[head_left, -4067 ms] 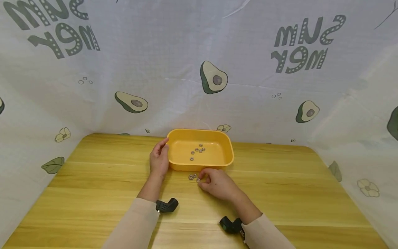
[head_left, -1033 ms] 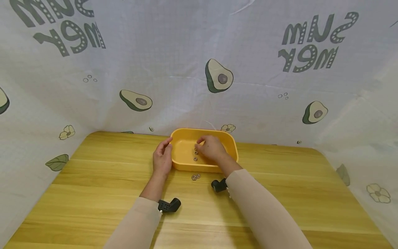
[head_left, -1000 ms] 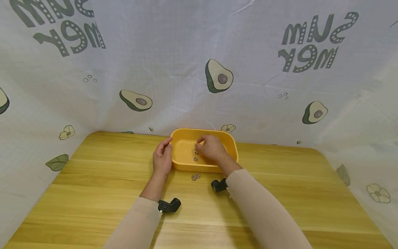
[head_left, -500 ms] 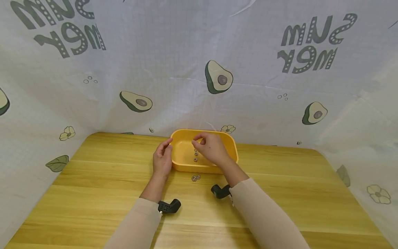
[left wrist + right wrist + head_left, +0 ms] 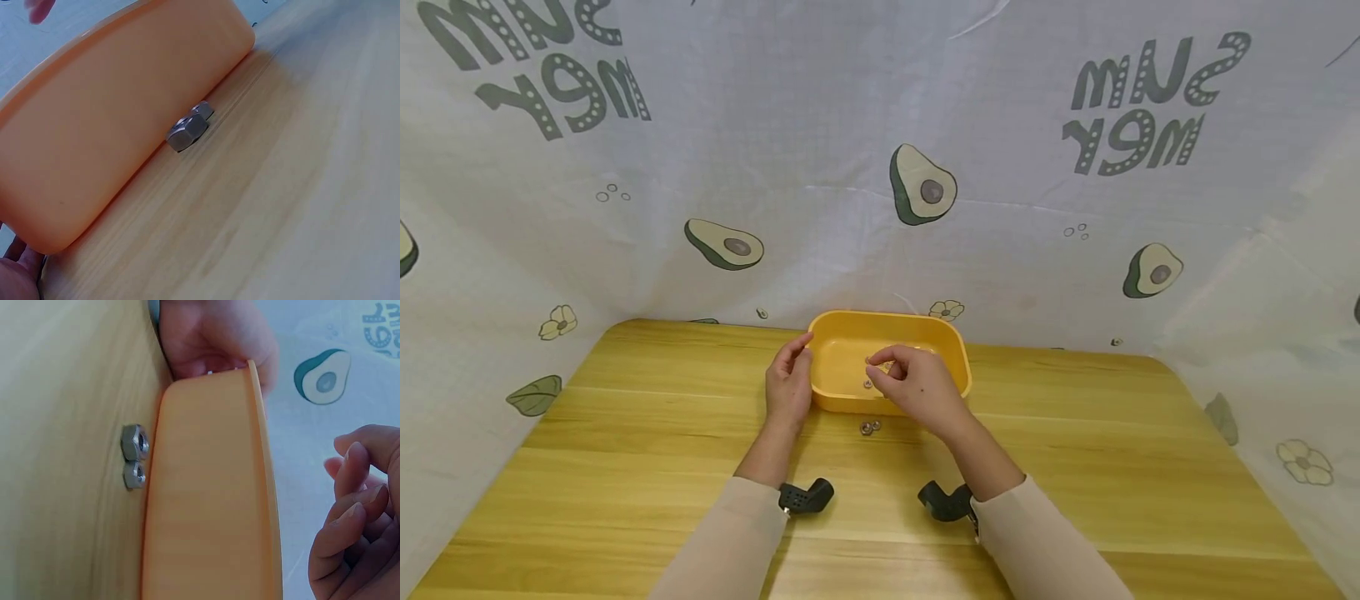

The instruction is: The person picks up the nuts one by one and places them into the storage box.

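A yellow plastic tray [image 5: 850,406] stands against the back of the table, with metal nuts inside, one of them a hex nut [image 5: 868,384] near its front wall. My left hand [image 5: 788,390] rests against the tray's left end, fingertips at the rim. Above the tray's front part hovers my right hand [image 5: 925,387], its fingers loosely bent; the right wrist view shows nothing between the fingers [image 5: 350,475]. On the table just in front of the tray lie a larger hex nut [image 5: 134,443] and a smaller nut [image 5: 134,474], side by side. My right hand hides some nuts inside.
The wooden table [image 5: 662,467] reaches out on both sides of the tray. Behind it hangs a white cloth [image 5: 820,125] printed with avocados. Each wrist wears a black camera [image 5: 805,497], and both sleeves are beige.
About four seconds ago my right hand was at three nuts on the table; two lie there now. It reached into the tray, then drew back toward me. My left hand has stayed at the tray.
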`<state>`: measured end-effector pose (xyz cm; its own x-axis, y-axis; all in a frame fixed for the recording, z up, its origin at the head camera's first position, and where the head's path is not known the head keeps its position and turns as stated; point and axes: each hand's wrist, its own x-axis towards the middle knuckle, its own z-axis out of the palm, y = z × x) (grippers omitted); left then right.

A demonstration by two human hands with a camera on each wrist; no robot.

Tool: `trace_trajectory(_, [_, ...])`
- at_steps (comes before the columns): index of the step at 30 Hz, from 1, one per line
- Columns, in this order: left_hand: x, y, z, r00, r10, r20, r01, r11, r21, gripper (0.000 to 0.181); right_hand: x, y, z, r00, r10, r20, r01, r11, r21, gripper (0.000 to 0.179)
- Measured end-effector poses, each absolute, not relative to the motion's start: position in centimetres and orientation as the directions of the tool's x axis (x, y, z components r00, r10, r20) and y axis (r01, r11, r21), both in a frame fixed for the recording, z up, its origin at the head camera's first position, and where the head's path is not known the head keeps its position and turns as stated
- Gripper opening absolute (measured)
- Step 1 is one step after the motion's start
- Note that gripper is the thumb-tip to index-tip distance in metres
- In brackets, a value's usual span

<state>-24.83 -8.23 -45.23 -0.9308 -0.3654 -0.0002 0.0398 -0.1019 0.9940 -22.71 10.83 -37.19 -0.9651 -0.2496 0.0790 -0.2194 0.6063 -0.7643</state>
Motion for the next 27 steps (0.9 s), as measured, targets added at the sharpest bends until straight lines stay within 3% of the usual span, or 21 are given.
trace_trajectory(13, [-24.8, -8.2, -45.2, -0.934, -0.358, -0.008, 0.032, -0.104, 0.994, 0.035, -19.8, 12.1, -39.4, -0.967, -0.251, -0.03, -0.153, 0.676, -0.721, 0.009])
trace_trajectory(20, [-24.7, -8.2, -45.1, -0.937, -0.35, -0.014, 0.024, -0.105, 0.994, 0.035, -19.8, 12.8, -40.9, -0.919, -0.382, -0.098, -0.259, 0.772, -0.58, 0.025])
trace_trajectory(23, [-24.7, -8.2, -45.0, -0.936, -0.352, -0.015, 0.024, -0.106, 0.994, 0.036, -19.9, 13.0, -41.5, -0.901, -0.416, -0.121, -0.28, 0.774, -0.568, 0.034])
trace_trajectory(27, [-24.8, -8.2, -45.0, -0.936, -0.351, -0.015, 0.024, -0.106, 0.994, 0.035, -20.0, 12.9, -42.0, -0.901, -0.417, -0.117, -0.286, 0.776, -0.563, 0.032])
